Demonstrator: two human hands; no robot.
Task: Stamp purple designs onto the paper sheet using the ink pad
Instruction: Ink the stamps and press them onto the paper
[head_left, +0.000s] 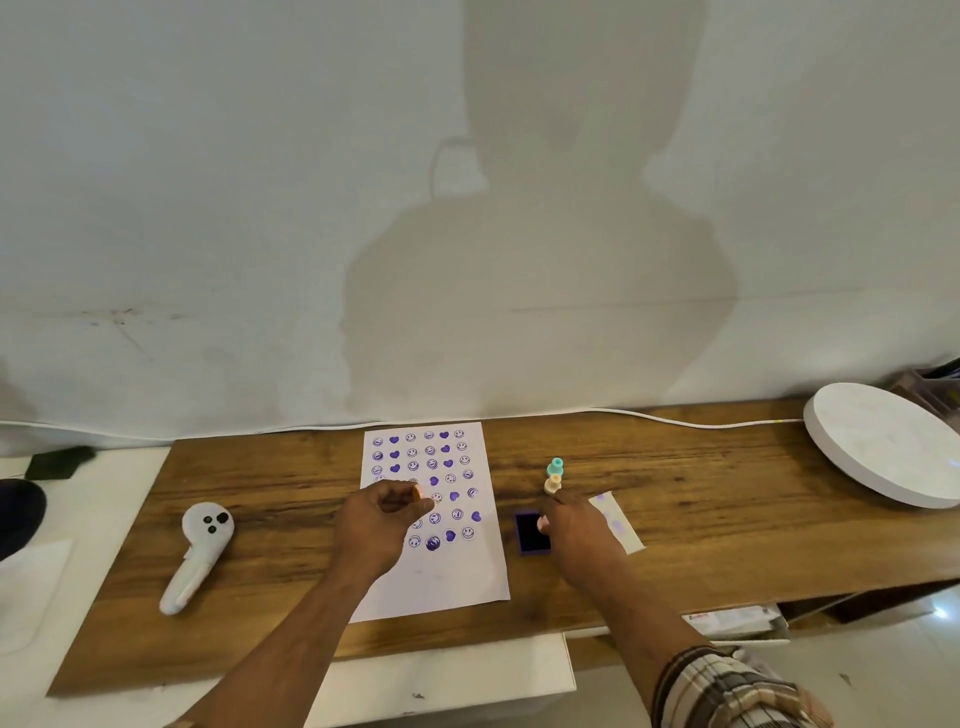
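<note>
A white paper sheet (457, 577) lies on the wooden table, covered with rows of purple smileys and hearts. My left hand (379, 525) hovers over the sheet's left middle, fingers closed on a small orange stamp (418, 491). Right of the sheet sits the dark purple ink pad (532, 533). My right hand (576, 525) rests at the pad's right edge, its thumb touching the pad. A teal stamp (556, 466) and a cream stamp (552, 484) stand upright just beyond my right hand.
A white paper scrap (621, 525) with faint purple marks lies right of my right hand. A white handheld controller (200, 551) lies at the left. A round white slab (888, 447) sits at the far right. A white cable (649, 418) runs along the wall.
</note>
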